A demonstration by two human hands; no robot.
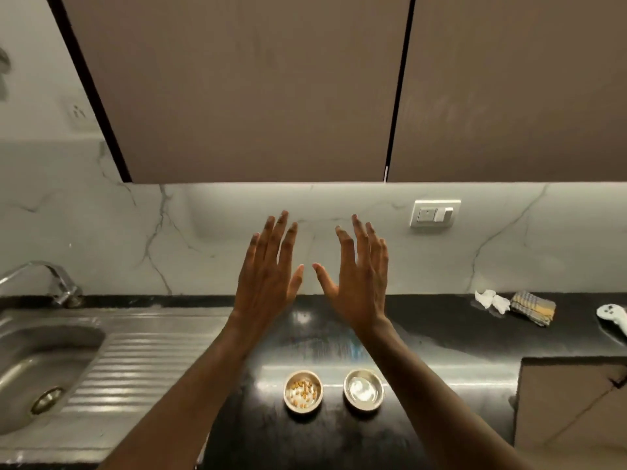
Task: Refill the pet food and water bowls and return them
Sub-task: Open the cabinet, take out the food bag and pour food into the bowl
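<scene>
Both hands raised, empty, backs to the camera.
The left hand (268, 283) and right hand (359, 286) are held up side by side with fingers spread and pointing upward, thumbs angled inward toward each other, thumb tips nearly meeting; bare forearms stretch out below them.

bowls (332, 391) unobstructed, counter (441, 337) around clear
</scene>
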